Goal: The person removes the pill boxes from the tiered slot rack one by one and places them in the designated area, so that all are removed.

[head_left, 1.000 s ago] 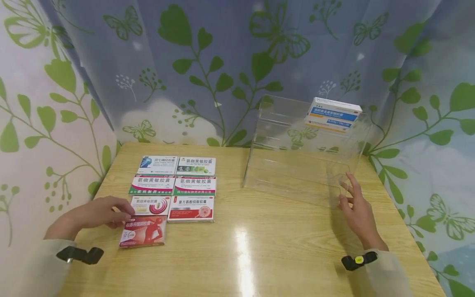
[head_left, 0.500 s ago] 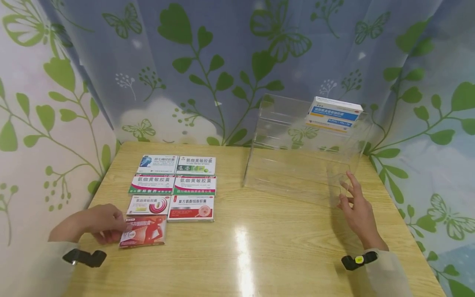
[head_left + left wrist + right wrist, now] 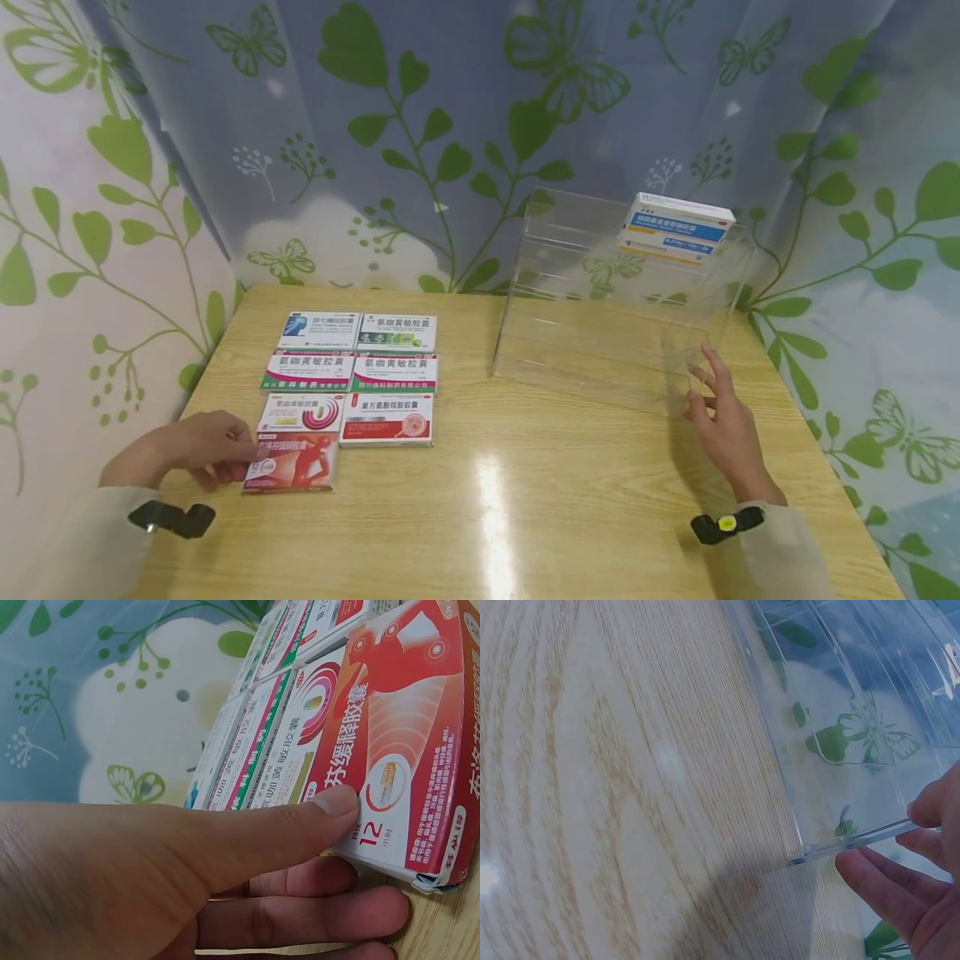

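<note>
In the head view, my left hand point(image 3: 206, 450) holds the left side of a red medicine box point(image 3: 296, 462), the nearest of a group of boxes. The left wrist view shows its thumb point(image 3: 330, 814) on the red printed face, with the other fingers beside and below the edge; what the fingertips touch underneath is hidden. My right hand point(image 3: 723, 425) is at the right side of a clear acrylic display stand point(image 3: 585, 342). In the right wrist view, extended fingers point(image 3: 877, 889) touch the stand's side edge. A blue-and-white medicine box point(image 3: 675, 229) sits on the stand's top tier.
Behind the red box lie several others in two columns, including a white box with a pink swirl point(image 3: 300, 412) and a white-and-red box point(image 3: 386, 418). They rest on a wooden table point(image 3: 450, 533). A patterned curtain point(image 3: 435, 125) closes off the back and sides.
My left hand has moved from the red box's upper left corner down to its left side and taken hold. The box's near edge has shifted slightly away. My right hand stays at the stand.
</note>
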The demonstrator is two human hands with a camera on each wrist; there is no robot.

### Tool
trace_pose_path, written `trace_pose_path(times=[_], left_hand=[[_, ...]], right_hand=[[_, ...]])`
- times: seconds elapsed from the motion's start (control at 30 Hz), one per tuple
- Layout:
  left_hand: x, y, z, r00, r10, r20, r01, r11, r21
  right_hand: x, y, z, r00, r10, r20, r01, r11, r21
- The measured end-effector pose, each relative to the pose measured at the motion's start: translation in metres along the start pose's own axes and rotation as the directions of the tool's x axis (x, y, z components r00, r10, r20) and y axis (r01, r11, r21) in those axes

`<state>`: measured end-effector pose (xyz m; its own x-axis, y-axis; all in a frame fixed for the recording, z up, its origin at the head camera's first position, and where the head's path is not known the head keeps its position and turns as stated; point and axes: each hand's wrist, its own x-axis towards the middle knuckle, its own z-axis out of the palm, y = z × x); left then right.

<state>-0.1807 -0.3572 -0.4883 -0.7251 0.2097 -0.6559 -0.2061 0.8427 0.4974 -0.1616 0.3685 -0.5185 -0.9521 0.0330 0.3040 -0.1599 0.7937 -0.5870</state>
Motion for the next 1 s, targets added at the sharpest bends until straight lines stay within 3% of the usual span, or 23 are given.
trace_pose_path(times=[0.53,0.73,0.87,0.93,1.0], left_hand=[[-0.001,-0.003,-0.004,1.0,0.003,-0.018,-0.003,1.0,-0.004],[-0.004,0.006,-0.018,0.995,0.068,-0.068,-0.067,0.997,0.023],[-0.001,0.024,-0.027,0.977,0.15,-0.152,-0.141,0.988,0.069],[0.003,0.038,-0.031,0.952,0.215,-0.218,-0.188,0.972,0.138],[0.007,0.055,-0.034,0.915,0.284,-0.288,-0.231,0.951,0.204]], right_hand=[[0.0,0.001,0.0,1.0,0.004,0.004,-0.004,1.0,0.025],[0.0,0.001,-0.001,1.0,-0.002,-0.006,0.003,1.0,0.026],[-0.001,0.001,0.0,1.0,-0.011,-0.01,0.012,0.999,0.032],[-0.001,0.001,0.0,1.0,-0.013,-0.008,0.013,0.999,0.036],[-0.001,0.001,0.0,1.0,-0.008,-0.007,0.009,0.999,0.036]])
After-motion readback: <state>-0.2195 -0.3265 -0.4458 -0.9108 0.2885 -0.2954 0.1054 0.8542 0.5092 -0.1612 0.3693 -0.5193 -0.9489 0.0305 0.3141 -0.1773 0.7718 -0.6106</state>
